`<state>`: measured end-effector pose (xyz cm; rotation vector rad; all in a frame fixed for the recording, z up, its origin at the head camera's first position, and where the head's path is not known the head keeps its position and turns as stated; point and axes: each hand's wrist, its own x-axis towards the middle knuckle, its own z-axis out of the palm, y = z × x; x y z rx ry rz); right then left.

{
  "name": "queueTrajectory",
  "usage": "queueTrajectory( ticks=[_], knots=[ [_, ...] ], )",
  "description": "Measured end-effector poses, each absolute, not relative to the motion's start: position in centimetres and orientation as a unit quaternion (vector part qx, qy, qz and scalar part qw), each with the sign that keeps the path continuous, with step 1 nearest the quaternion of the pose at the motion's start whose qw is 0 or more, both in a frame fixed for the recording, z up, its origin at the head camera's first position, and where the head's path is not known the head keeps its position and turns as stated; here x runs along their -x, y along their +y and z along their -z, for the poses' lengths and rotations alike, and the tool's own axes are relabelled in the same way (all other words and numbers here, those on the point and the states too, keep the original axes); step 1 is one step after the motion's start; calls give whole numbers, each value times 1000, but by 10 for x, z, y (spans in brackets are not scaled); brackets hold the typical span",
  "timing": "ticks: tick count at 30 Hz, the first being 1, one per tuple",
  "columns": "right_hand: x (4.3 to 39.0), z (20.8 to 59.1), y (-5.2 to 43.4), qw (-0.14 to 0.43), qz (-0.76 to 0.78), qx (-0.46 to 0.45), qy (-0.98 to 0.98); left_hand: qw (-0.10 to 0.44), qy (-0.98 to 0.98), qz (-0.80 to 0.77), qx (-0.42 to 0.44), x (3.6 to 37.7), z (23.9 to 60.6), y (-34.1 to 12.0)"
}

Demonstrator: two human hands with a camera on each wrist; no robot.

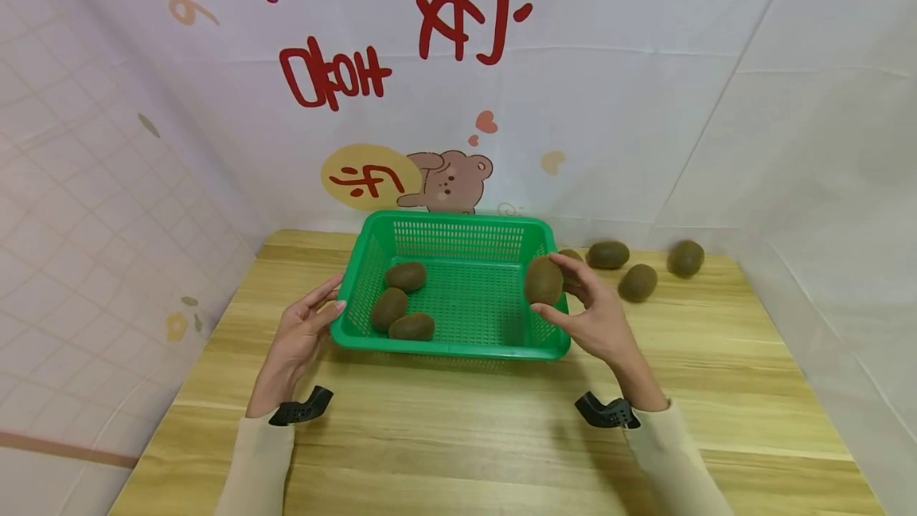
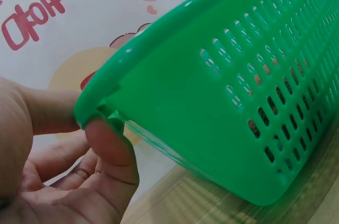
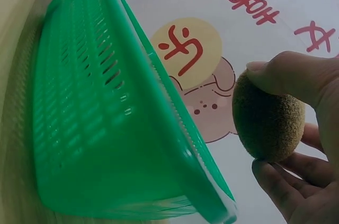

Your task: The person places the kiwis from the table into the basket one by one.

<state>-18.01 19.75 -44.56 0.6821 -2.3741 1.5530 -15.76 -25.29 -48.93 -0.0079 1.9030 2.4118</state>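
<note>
A green plastic basket [image 1: 444, 348] stands mid-table with three brown kiwis [image 1: 406, 275] in its left half. My left hand [image 1: 325, 309] holds the basket's near-left corner; in the left wrist view the thumb [image 2: 108, 147] presses under the basket's rim [image 2: 159, 38] and a finger lies behind it. My right hand [image 1: 567, 295] pinches one kiwi [image 1: 541, 279] between thumb and fingers, just above the basket's right rim. The right wrist view shows that kiwi [image 3: 267, 121] held in the air beside the basket's wall [image 3: 106, 128].
Three more kiwis [image 1: 637, 282] lie loose on the wooden table [image 1: 458, 436] to the right of the basket, and another [image 1: 571, 254] peeks out behind my right fingers. White printed sheets wall in the back and both sides.
</note>
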Motion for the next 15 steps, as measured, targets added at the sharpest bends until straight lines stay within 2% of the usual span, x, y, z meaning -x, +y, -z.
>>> queueTrajectory(
  ticks=[15],
  knots=[
    [179,444,204,82,-464,-199,-859,33,631,-775,-1,158,490,-253]
  ],
)
